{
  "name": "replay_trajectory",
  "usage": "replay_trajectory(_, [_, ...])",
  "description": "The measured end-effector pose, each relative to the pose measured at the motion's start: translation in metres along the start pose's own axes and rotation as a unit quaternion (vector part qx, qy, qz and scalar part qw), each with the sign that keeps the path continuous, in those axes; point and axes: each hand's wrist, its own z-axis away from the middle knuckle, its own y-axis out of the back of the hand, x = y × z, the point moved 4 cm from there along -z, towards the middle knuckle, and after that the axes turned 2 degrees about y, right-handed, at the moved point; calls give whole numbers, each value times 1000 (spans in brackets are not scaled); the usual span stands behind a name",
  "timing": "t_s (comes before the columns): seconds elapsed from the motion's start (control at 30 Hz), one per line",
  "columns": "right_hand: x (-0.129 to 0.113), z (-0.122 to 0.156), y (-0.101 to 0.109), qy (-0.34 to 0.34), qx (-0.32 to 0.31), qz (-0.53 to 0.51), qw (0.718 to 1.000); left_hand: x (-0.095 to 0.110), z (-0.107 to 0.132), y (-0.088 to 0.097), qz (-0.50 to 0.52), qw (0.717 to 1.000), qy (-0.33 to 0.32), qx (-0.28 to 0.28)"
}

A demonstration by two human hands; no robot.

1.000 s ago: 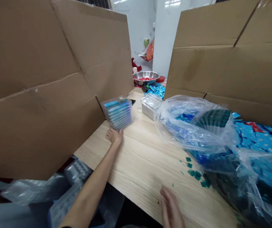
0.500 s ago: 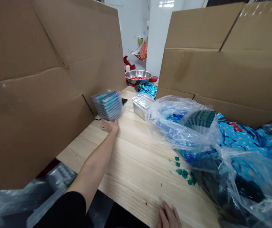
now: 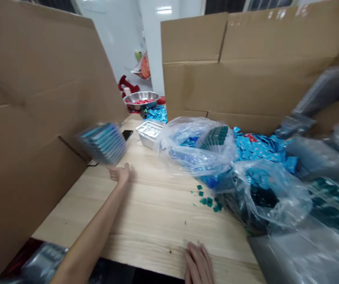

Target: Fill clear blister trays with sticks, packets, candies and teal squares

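The left arm stretches straight out across the table (image 3: 157, 225), bare forearm low over the wood, and the left hand (image 3: 120, 173) lies near the far left edge with its fingers loosely spread and nothing between them. The right hand (image 3: 197, 263) lies flat at the near edge, fingers straight and close together, holding nothing. Just beyond the left hand stands the stack (image 3: 102, 142), tilted and leaning toward the cardboard (image 3: 39, 130); whether the fingertips touch it cannot be told through the blur. The stack is thin clear plastic trays layered one on another, showing blue bands along their edges. The table is pale wood grain. A crinkled clear bag (image 3: 199, 152) of shiny blue packets lies to the right, with small green chips (image 3: 207, 200) scattered beside it.
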Motion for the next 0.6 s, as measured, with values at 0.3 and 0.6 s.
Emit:
replay_trajectory(0.3, [-2, -1, 11, -14, 31, 5, 999, 78, 128, -16, 183, 928, -265, -190])
replay_trajectory(0.6, [-5, 1, 2, -21, 141, -9, 990, 183, 208, -50, 219, 831, -349, -373])
